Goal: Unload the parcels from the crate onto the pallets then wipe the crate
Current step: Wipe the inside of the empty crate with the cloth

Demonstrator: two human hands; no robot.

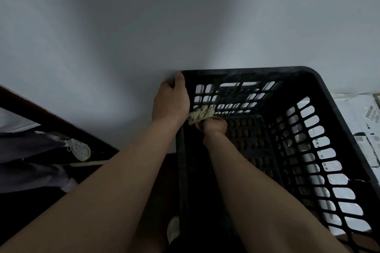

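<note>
Black plastic crate (308, 150), lattice-walled with rounded-rectangle openings, standing against a pale wall, far rim touching it. Interior showing no parcels; perforated floor lying bare. Far-left corner being gripped over the rim. Pale yellow-green cloth (202, 113), crumpled, being pressed against the inner face of the left wall near the far corner, just below the rim. White parcels (359, 121) lying flat outside, beside the right wall.

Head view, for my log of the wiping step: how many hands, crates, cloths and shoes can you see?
Hands: 2, left hand on the rim, right hand inside with the cloth
Crates: 1, black crate
Cloths: 1, pale cloth
Shoes: 2, white shoe and shoe
Total: 6
</note>
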